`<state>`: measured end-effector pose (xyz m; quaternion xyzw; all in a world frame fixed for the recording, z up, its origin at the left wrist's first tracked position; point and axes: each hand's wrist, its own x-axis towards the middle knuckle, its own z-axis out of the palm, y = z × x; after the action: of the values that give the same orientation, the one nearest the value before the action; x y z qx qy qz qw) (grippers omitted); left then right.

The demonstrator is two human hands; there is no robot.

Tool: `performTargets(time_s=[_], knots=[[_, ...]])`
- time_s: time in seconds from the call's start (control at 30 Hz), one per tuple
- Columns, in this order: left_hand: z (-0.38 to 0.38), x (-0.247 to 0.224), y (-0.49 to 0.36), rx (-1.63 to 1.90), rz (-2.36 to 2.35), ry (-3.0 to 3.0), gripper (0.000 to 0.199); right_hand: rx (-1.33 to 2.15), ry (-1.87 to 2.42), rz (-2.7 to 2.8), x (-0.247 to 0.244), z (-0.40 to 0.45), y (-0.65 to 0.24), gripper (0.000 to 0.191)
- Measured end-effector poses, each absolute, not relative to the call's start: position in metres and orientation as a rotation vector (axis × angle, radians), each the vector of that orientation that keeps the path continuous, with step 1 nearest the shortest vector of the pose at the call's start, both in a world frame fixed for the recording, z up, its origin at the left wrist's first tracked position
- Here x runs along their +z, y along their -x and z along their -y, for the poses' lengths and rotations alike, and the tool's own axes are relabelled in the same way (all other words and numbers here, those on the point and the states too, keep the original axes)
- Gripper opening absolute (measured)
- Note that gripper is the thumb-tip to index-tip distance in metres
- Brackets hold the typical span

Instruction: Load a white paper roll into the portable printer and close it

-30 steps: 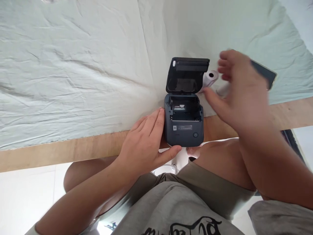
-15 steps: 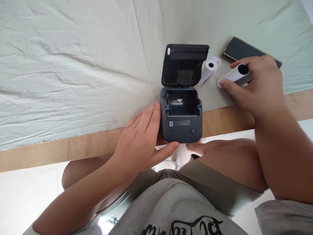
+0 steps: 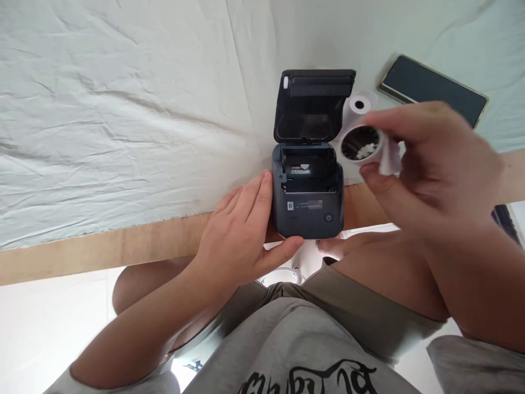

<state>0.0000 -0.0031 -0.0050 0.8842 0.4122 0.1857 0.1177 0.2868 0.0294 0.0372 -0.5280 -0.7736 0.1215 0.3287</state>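
My left hand (image 3: 240, 235) lies with straight fingers along the left side of a dark blue-grey label printer (image 3: 308, 221), its thumb at the front edge. The printer's black lid (image 3: 310, 112) stands raised, and its paper bay (image 3: 307, 172) shows no roll inside. Right of the printer, my right hand (image 3: 438, 164) is closed around a white paper roll (image 3: 382, 156) with a wide hollow core. The roll's open end is tilted up, and a loose flap of paper hangs at its side. Behind it lies a second white roll (image 3: 361, 103) with a small dark core, partly covered.
A smartphone (image 3: 437, 87) in a case lies at the back right, partly behind my right hand. A pale wrinkled cloth (image 3: 143, 109) covers the surface up to a bare wooden front edge (image 3: 135, 243). The printer's front overlaps this edge in view.
My right hand has lifted the wide-cored roll away from beside the phone and moved it left, tilting its open end upward. My left hand stays against the printer.
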Motion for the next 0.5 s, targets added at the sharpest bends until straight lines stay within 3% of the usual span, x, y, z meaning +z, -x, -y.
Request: performTargets(time_s=[0.1, 0.23, 0.5], knots=[[0.003, -0.005, 0.001, 0.561, -1.204, -2.597, 0.084, 0.133, 1.067, 2.250, 0.035, -0.030, -0.272, 0.047], [0.004, -0.005, 0.000, 0.570, -1.207, -2.605, 0.086, -0.050, 1.003, 2.280, 0.027, -0.040, -0.265, 0.047], [0.005, -0.006, 0.001, 0.618, -1.170, -2.559, 0.088, -0.019, 1.017, 2.315, 0.032, -0.053, -0.267, 0.015]])
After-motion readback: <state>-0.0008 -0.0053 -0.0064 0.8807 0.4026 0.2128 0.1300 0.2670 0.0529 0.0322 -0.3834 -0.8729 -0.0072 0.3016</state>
